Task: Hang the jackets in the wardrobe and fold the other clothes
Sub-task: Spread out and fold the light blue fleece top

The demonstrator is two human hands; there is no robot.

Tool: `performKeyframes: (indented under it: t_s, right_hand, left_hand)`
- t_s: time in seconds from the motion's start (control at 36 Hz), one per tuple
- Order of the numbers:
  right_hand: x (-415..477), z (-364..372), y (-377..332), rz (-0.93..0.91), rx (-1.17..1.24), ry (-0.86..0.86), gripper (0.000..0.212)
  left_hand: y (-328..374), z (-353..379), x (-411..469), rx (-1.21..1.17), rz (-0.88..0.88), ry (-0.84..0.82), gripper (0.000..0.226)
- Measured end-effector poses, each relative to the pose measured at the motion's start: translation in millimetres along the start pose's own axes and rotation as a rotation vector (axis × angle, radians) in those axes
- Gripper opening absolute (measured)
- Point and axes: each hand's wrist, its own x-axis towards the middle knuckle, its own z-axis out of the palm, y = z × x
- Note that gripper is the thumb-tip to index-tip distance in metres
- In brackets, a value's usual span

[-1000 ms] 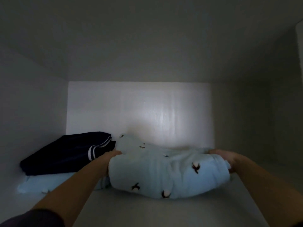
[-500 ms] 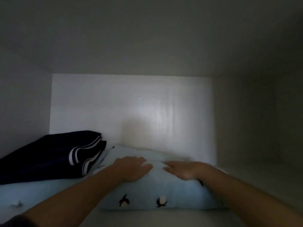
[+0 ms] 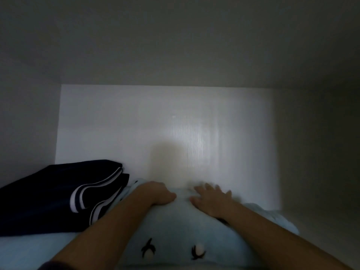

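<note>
The folded blue garment (image 3: pixel 175 228) lies under both hands. The right hand (image 3: pixel 212 199) presses it, fingers spread. The left hand (image 3: pixel 155 193) rests on it, but its fingers are hidden, so its grip cannot be told.

Inside a wardrobe compartment (image 3: pixel 292 61), a white back panel (image 3: pixel 116 123) fills the centre, lit by a soft bright patch (image 3: pixel 194 137) that brings out fine vertical grain. A rounded, dim shadow (image 3: pixel 167 158) sits at 7 o'clock from that patch. The grey top panel (image 3: pixel 175 39) spreads across 12 o'clock. The left side wall (image 3: pixel 27 123) at 9 o'clock and the right side wall (image 3: pixel 319 143) at 3 o'clock fall away into gloom.
</note>
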Motion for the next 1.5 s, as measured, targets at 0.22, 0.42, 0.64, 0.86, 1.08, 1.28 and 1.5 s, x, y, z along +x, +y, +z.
performKeyframes:
  t_s: [0.22, 0.42, 0.64, 0.86, 1.08, 1.28, 1.5]
  right_hand:
    - [29.6, 11.4, 25.0, 0.003, 0.14, -0.281, 0.069]
    - [17.9, 1.2, 59.9, 0.202, 0.131, -0.234, 0.066]
    - [9.3, -0.8, -5.8, -0.219, 0.228, -0.141, 0.06]
    - [-2.2, -6.8, 39.7, 0.069, 0.183, -0.37, 0.065]
    - [-57.3, -33.3, 21.3, -0.168, 0.231, -0.216, 0.056]
    - [-81.9, 10.0, 19.1, -0.254, 0.004, 0.356, 0.06]
    - [-60.6, 25.0, 36.7, -0.363, -0.035, 0.627, 0.085]
  left_hand:
    - [-10.1, 9.0, 20.7, -0.04, -0.004, -0.147, 0.064]
    - [-17.4, 17.3, 24.1, -0.018, -0.184, -0.052, 0.071]
    - [-26.4, 25.9, 39.0, -0.065, -0.202, -0.033, 0.072]
    - [-25.4, 23.7, 26.4, -0.129, -0.208, -0.049, 0.083]
    - [-10.6, 8.1, -18.1, -0.345, 0.129, 0.283, 0.045]
    - [-6.4, 17.6, -77.9, -0.261, 0.33, 0.28, 0.053]
    - [-13.2, 47.7, -83.4, 0.041, 0.443, 0.783, 0.049]
